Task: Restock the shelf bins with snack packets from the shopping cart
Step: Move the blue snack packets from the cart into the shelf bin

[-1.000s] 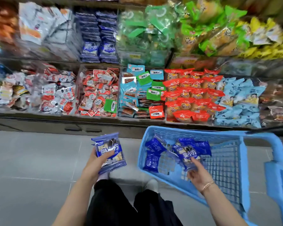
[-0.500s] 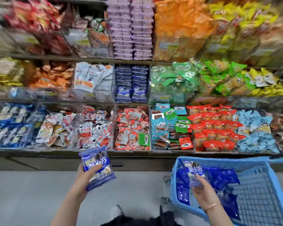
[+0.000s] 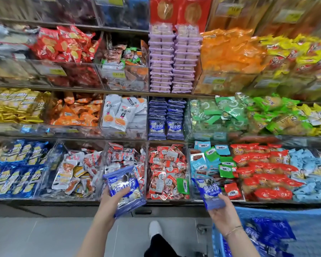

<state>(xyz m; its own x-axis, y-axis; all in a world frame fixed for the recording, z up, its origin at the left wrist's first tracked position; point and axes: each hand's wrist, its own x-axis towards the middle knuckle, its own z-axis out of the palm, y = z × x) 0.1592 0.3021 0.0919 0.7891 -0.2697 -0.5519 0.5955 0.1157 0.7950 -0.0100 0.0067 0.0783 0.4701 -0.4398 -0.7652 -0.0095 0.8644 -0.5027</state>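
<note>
My left hand (image 3: 113, 198) grips a small stack of blue snack packets (image 3: 125, 188) in front of the lowest shelf row. My right hand (image 3: 223, 213) holds one more blue packet (image 3: 209, 191), lifted clear of the blue shopping cart (image 3: 304, 216) at the bottom right. Several blue packets (image 3: 267, 232) still lie in the cart. On the middle shelf a clear bin (image 3: 166, 119) holds two neat stacks of the same blue packets, above and between my hands.
Clear bins of red, green, orange, yellow and light blue snacks fill three shelf rows. A bin of red packets (image 3: 167, 169) sits right between my hands. Grey floor (image 3: 35, 236) lies to the left; my white shoe (image 3: 155, 229) is by the cart.
My view has tilted upward and nearer the shelves. My right hand lifted a packet out of the cart and up toward the shelf. The left hand rose too, still gripping its packets.
</note>
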